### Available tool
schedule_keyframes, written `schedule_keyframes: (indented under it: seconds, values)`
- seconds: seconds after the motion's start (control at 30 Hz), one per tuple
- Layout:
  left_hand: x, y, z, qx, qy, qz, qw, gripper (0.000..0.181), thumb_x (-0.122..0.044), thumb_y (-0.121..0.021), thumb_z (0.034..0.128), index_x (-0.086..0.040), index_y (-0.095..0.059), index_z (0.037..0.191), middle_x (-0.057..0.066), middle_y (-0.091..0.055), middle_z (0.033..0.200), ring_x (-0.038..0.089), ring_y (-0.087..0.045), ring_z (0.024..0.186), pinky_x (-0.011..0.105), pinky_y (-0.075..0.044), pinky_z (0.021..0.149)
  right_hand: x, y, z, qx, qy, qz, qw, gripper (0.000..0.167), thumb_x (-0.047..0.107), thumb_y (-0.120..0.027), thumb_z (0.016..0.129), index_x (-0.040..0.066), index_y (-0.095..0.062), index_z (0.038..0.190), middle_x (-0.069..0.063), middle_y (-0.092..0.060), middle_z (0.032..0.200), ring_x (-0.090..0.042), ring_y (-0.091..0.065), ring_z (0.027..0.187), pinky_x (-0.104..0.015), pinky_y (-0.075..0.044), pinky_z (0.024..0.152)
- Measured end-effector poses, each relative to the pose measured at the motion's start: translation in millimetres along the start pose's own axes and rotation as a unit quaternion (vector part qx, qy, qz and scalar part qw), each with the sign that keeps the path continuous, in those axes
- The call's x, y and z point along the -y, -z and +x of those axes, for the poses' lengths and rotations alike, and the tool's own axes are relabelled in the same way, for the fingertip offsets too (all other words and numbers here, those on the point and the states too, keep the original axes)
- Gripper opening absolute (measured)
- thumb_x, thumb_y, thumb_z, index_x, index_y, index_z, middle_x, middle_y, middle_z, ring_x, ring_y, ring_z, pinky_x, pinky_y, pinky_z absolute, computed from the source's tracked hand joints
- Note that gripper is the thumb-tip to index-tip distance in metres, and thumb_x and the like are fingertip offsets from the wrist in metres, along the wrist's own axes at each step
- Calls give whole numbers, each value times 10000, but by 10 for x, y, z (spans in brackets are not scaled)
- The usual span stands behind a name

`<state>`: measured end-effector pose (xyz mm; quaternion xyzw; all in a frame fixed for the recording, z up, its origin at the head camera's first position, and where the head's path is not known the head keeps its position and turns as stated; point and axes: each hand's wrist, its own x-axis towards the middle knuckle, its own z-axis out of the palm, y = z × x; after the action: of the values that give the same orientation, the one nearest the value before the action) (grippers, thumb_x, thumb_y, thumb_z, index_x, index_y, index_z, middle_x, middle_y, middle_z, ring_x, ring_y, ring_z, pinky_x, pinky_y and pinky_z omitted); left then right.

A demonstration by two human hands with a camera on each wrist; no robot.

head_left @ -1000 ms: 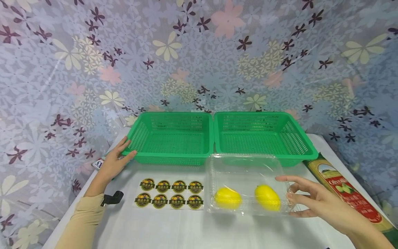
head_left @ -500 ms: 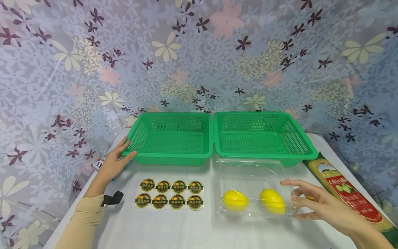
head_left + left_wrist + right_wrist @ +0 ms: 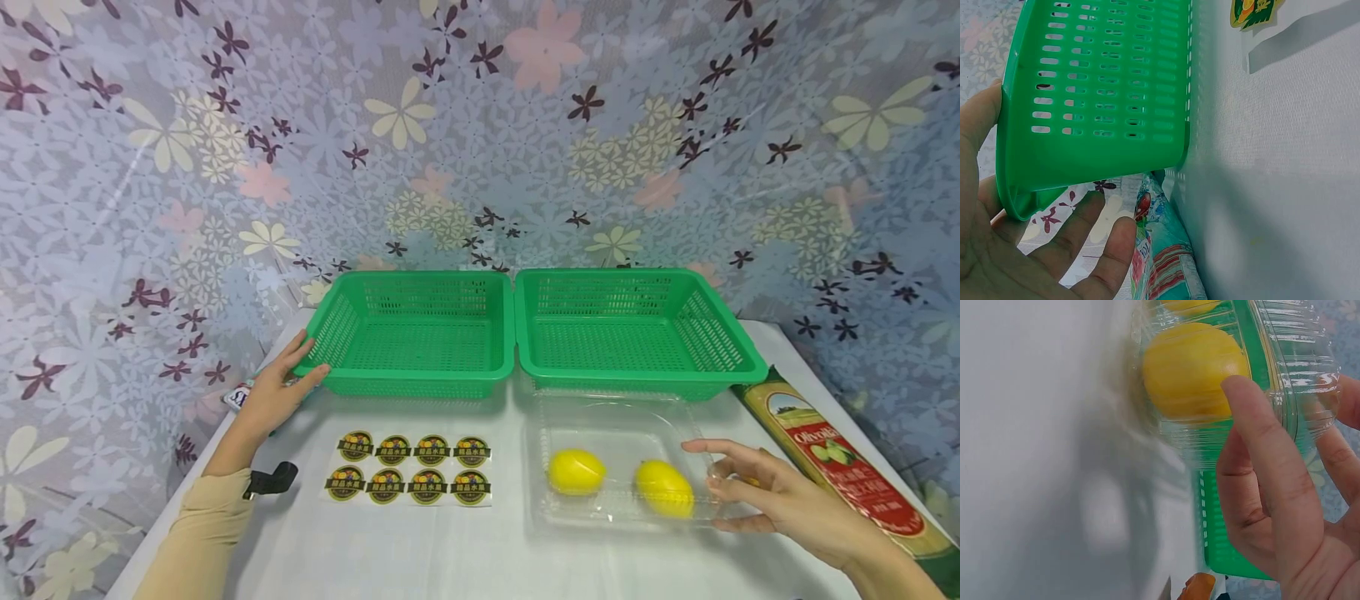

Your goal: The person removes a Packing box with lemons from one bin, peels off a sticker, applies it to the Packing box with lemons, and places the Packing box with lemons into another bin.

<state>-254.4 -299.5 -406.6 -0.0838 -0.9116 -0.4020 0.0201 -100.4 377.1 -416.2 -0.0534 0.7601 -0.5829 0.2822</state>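
Left hand (image 3: 277,387), fingers spread loosely, rests on left basket (image 3: 412,377) rim, likely steadying it. Sticker sheet (image 3: 411,468) lies flat just near of that. Right hand (image 3: 783,496) pinches clear container's (image 3: 603,421) right edge, near of right basket (image 3: 637,378) (side grip, probably keeps two lemons (image 3: 576,472) level).

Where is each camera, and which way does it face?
Head: worn on the head, facing forward and down at the table; left grip and right grip show.
Left wrist: on that wrist, facing the left green basket; left grip shows.
Right wrist: on that wrist, facing the clear box with yellow fruit; right grip shows.
Head and right wrist views share the clear box.
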Motion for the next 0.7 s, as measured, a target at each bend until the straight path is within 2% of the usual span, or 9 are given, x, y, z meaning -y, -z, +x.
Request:
schedule_keyframes:
  seconds: [0.1,0.2,0.37,0.4,0.47,0.53,0.63,0.7]
  values:
    - [5,-24,5,36,4,-36,10000,812,-507,-597,1092,-131,-242,1718,-16,-56,1825,474,-369,1545,629,-435,1073,-13,11,-15,-93,-23,-36,9999,473,218,-447,1177,369,-447,1626,-97,-483,1405,-177,-676,1183,-457,-640,967]
    - [4,-25,14,39,-9,-55,10000,810,-501,-595,1095,-138,-230,1720,-31,-45,1821,501,-300,1585,677,-413,1115,-14,4,-16,-190,-31,-60,9998,471,224,-457,1175,356,-450,1627,-119,-482,1409,-191,-674,1173,-454,-639,965]
    - [-4,19,23,48,-37,-67,10000,817,-513,-588,1094,-143,-219,1722,-39,-35,1818,508,-243,1610,697,-391,1134,-1,-22,11,-236,2,-170,9996,480,229,-459,1174,333,-425,1642,-162,-468,1397,-207,-657,1151,-457,-638,958]
    - [-3,19,20,63,-24,-73,10000,818,-515,-586,1095,-143,-216,1722,-39,-33,1818,505,-250,1607,683,-401,1121,5,-19,13,-229,-2,-204,9995,484,231,-455,1175,327,-416,1647,-177,-458,1415,-206,-654,1159,-463,-638,957]
    - [-1,19,8,48,18,-13,10000,806,-503,-583,1100,-144,-219,1722,-39,-40,1819,448,-430,1499,554,-492,1031,19,-18,19,-238,-18,-289,9993,490,239,-454,1175,309,-398,1658,-229,-428,1478,-205,-643,1197,-478,-638,951]
    - [8,17,-4,25,59,61,10000,798,-506,-577,1101,-151,-224,1722,-42,-48,1819,353,-532,1344,424,-522,922,32,-18,26,-250,-22,-353,9991,497,244,-456,1174,290,-386,1664,-269,-401,1523,-204,-630,1216,-487,-637,940]
    - [19,12,-6,13,99,136,9999,788,-504,-576,1102,-158,-234,1721,-40,-62,1820,247,-543,1115,307,-489,771,37,-19,22,-227,27,-397,9989,502,228,-462,1170,283,-383,1662,-206,-441,1526,-199,-628,1176,-485,-638,920]
    - [26,5,4,29,83,123,9999,800,-517,-575,1099,-151,-231,1721,-34,-59,1820,313,-547,1231,353,-488,828,38,-18,14,-214,72,-471,9986,507,217,-464,1167,275,-378,1663,-144,-473,1499,-207,-634,1157,-477,-639,906]
